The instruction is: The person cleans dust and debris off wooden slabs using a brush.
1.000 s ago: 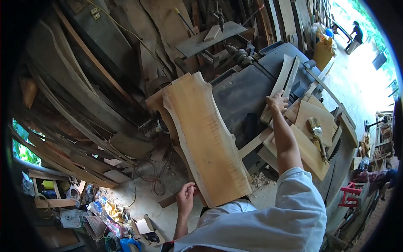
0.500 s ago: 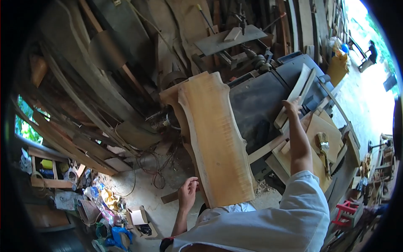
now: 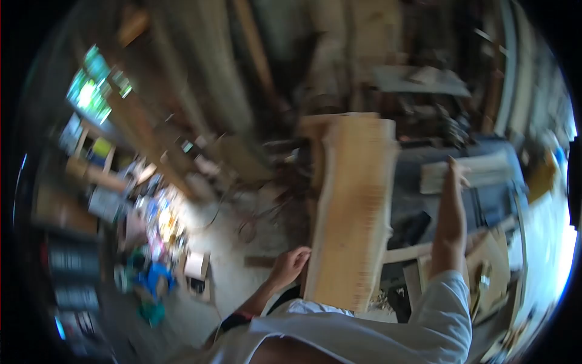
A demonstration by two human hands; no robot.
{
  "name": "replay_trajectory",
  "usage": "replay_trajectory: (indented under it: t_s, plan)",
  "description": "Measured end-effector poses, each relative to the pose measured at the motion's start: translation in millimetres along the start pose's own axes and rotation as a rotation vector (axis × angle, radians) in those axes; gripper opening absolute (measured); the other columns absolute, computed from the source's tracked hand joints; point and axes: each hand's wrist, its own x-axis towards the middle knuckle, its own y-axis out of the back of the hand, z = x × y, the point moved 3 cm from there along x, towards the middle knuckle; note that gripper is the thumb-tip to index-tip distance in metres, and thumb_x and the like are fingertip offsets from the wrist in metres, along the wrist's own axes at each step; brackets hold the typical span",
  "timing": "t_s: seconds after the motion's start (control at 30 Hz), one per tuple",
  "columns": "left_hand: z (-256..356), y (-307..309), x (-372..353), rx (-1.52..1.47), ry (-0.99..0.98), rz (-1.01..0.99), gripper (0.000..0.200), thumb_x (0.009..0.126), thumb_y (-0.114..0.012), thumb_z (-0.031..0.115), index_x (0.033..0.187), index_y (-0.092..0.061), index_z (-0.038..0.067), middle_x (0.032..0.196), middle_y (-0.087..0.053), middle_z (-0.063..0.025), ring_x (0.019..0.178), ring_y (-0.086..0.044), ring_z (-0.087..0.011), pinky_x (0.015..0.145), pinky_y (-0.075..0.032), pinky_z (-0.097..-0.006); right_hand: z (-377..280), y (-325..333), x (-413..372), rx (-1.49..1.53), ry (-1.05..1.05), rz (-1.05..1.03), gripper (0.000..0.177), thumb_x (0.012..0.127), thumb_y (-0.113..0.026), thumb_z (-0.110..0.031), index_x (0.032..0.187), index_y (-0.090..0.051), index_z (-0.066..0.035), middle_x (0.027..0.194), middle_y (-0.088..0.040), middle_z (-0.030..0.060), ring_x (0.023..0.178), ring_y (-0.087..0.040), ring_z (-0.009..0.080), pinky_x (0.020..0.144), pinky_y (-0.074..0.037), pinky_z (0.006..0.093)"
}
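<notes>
Pale wood slab (image 3: 354, 206) stands on end just left of the dark machine table (image 3: 412, 161) — its lower left edge meets the left hand (image 3: 291, 267), whose fingers curl at that edge, though blur hides whether they clamp it. Well to the slab's right, the right hand (image 3: 456, 173) reaches up to the light wooden strips (image 3: 485, 170) lying on the table — touching or grasping, I cannot tell.
</notes>
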Motion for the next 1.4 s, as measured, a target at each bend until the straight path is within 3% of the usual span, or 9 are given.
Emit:
replay_trajectory:
  t_s: [0.07,0.13,0.5,0.6,0.83,0.97,1.07,1.23,1.4]
  plan:
    - [0,-2,-5,0.022,0.052,0.006,0.02,0.096,-0.056,0.018,0.108,-0.062,0.004,0.088,-0.069,-0.0122,0.078,-0.068,-0.0202,0.066,-0.051,-0.0323,6,-38,33,-0.152,0.166,0.085,0.116,0.066,-0.07,-0.07,0.153,-0.006,-0.027,0.154,0.001,0.0313,0.138,-0.008,0.0568,0.108,-0.017,0.0675]
    - [-3,-4,-8,0.007,0.086,0.08,0.019,0.095,-0.056,0.018,0.107,-0.062,0.004,0.087,-0.068,-0.0122,0.076,-0.068,-0.0219,0.065,-0.051,-0.0328,1,-26,2,-0.304,0.31,0.087,0.108,0.069,-0.067,-0.072,0.152,-0.017,-0.024,0.154,-0.012,0.0275,0.139,-0.017,0.049,0.109,-0.02,0.0616]
    - [-1,13,-24,-0.058,-0.046,0.069,0.018,0.092,-0.055,0.014,0.107,-0.063,0.005,0.082,-0.067,-0.0134,0.068,-0.066,-0.0269,0.062,-0.049,-0.0367,-11,-33,-21,-0.175,0.929,-0.101,0.096,0.071,-0.068,-0.068,0.148,-0.031,-0.023,0.15,-0.029,0.0218,0.137,-0.028,0.0399,0.109,-0.026,0.0536]
    - [-16,26,-32,-0.088,-0.057,0.025,0.018,0.092,-0.055,0.014,0.107,-0.063,0.006,0.085,-0.068,-0.0138,0.073,-0.067,-0.0278,0.065,-0.05,-0.037,6,-59,-63,0.122,1.554,-0.135,0.068,0.08,-0.071,-0.047,0.139,-0.045,-0.025,0.145,-0.038,0.0176,0.135,-0.032,0.0374,0.106,-0.033,0.0496]
    - [-65,91,-67,-0.049,-0.244,0.013,0.018,0.092,-0.055,0.012,0.107,-0.063,0.006,0.094,-0.069,-0.012,0.084,-0.067,-0.029,0.073,-0.051,-0.0378,103,15,-359,-0.484,1.438,-0.222,0.07,0.086,-0.065,-0.042,0.147,-0.031,-0.032,0.155,-0.02,0.0142,0.139,-0.022,0.042,0.106,-0.026,0.0606]
    - [-117,154,-111,-0.079,-0.21,0.018,0.018,0.091,-0.056,0.011,0.107,-0.063,0.005,0.094,-0.069,-0.0117,0.084,-0.066,-0.0298,0.073,-0.052,-0.0381,158,-16,-365,-0.796,1.179,-0.263,0.067,0.091,-0.047,-0.058,0.15,-0.025,-0.034,0.158,-0.014,0.0117,0.143,-0.016,0.0381,0.106,-0.017,0.0657]
    - [-186,191,-150,-0.038,-0.177,0.155,0.018,0.092,-0.056,0.012,0.107,-0.063,0.005,0.092,-0.069,-0.012,0.081,-0.067,-0.0274,0.073,-0.052,-0.0365,175,-32,-348,-0.842,1.176,-0.152,0.067,0.092,-0.041,-0.062,0.15,-0.021,-0.035,0.159,-0.014,0.0086,0.144,-0.014,0.0349,0.107,-0.016,0.0656]
    - [-264,247,-212,-0.341,0.218,0.193,0.018,0.095,-0.055,0.015,0.106,-0.063,0.002,0.084,-0.069,-0.0105,0.075,-0.067,-0.016,0.07,-0.053,-0.0295,178,-40,-346,-0.819,1.119,-0.158,0.063,0.095,-0.03,-0.061,0.15,-0.021,-0.032,0.158,-0.017,0.0069,0.143,-0.017,0.0371,0.108,-0.014,0.0659]
    - [-295,268,-232,-0.298,0.245,0.273,0.019,0.093,-0.056,0.015,0.105,-0.062,0.001,0.084,-0.069,-0.008,0.072,-0.067,-0.0163,0.068,-0.053,-0.0295,188,-54,-341,-0.799,1.076,-0.05,0.067,0.094,-0.027,-0.064,0.151,-0.019,-0.03,0.158,-0.016,0.0107,0.144,-0.015,0.0367,0.109,-0.014,0.0644]
